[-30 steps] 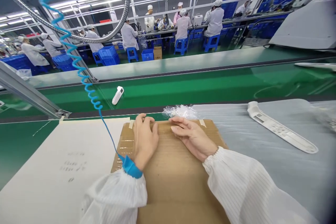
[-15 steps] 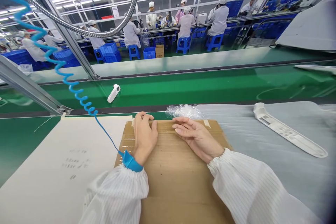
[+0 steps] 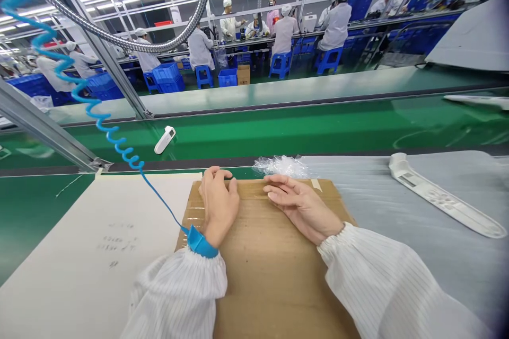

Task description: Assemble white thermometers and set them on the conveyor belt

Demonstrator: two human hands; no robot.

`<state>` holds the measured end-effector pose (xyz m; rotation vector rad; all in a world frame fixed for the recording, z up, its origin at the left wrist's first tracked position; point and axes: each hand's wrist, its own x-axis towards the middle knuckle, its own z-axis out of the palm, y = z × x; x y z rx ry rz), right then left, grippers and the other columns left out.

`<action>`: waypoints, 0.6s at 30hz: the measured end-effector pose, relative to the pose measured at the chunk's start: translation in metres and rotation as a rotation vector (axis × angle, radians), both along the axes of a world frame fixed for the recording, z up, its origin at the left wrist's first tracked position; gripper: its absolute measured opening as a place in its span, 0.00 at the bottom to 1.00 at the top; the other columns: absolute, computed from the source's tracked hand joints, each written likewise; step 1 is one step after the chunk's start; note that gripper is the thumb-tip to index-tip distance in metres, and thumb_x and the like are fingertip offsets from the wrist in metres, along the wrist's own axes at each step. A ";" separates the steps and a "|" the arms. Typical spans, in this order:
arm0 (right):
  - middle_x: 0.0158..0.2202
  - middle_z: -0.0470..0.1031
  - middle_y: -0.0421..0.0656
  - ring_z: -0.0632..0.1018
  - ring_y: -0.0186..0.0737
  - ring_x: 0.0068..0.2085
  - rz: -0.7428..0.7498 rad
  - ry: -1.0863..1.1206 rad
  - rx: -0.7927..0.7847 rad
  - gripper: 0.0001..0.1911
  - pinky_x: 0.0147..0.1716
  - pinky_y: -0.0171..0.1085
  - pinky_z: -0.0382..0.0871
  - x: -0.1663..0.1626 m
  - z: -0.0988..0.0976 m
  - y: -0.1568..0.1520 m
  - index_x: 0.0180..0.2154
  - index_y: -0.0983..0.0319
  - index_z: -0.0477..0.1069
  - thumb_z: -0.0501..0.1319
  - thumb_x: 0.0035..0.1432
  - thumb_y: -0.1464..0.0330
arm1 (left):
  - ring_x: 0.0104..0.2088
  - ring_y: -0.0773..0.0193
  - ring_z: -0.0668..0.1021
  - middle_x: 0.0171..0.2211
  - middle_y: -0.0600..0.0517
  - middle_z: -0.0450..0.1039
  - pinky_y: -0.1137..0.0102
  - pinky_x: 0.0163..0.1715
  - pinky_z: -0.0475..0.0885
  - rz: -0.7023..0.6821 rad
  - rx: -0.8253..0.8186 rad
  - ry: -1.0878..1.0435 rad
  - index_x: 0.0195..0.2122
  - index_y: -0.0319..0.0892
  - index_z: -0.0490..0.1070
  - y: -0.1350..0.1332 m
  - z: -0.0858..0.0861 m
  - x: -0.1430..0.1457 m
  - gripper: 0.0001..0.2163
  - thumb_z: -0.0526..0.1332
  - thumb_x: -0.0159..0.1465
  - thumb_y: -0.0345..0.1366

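Note:
A brown cardboard sheet [image 3: 266, 270] is taped flat to the bench in front of me. My left hand [image 3: 218, 205] rests on its far edge, fingers curled loosely, holding nothing. My right hand [image 3: 299, 204] lies flat beside it with fingers stretched out, also empty. A blue wrist strap [image 3: 202, 242] on my left wrist leads into a coiled blue cord [image 3: 95, 111]. A crumpled clear plastic bag [image 3: 283, 166] lies just beyond my right fingertips. A small white handheld device [image 3: 164, 140] lies on the green conveyor belt [image 3: 302, 130].
A long white plastic housing part [image 3: 445, 202] lies on grey foam sheeting [image 3: 397, 222] at right. A white paper sheet [image 3: 87, 243] covers the bench at left. A metal frame post [image 3: 43, 130] and flexible metal hose [image 3: 159, 45] stand at left. Several workers sit at benches beyond.
The white device on the belt has drifted left. Both hands stay on the cardboard's far edge, almost unmoved; the view has shifted slightly.

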<state>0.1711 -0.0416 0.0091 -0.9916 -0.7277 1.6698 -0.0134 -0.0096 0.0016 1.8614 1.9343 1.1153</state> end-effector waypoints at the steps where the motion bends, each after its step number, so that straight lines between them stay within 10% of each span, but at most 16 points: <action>1: 0.42 0.78 0.39 0.75 0.36 0.48 0.002 -0.009 0.005 0.19 0.52 0.35 0.66 0.000 0.000 0.000 0.38 0.55 0.79 0.76 0.41 0.72 | 0.56 0.51 0.71 0.50 0.44 0.67 0.50 0.57 0.63 0.015 -0.004 0.004 0.38 0.41 0.71 0.000 0.001 0.000 0.04 0.60 0.62 0.28; 18: 0.35 0.79 0.39 0.76 0.33 0.41 -0.008 0.000 -0.037 0.20 0.50 0.34 0.66 -0.001 0.002 0.001 0.38 0.57 0.80 0.76 0.39 0.72 | 0.53 0.52 0.73 0.50 0.42 0.67 0.53 0.56 0.67 0.022 0.080 -0.053 0.38 0.40 0.71 0.001 0.001 -0.001 0.07 0.59 0.60 0.23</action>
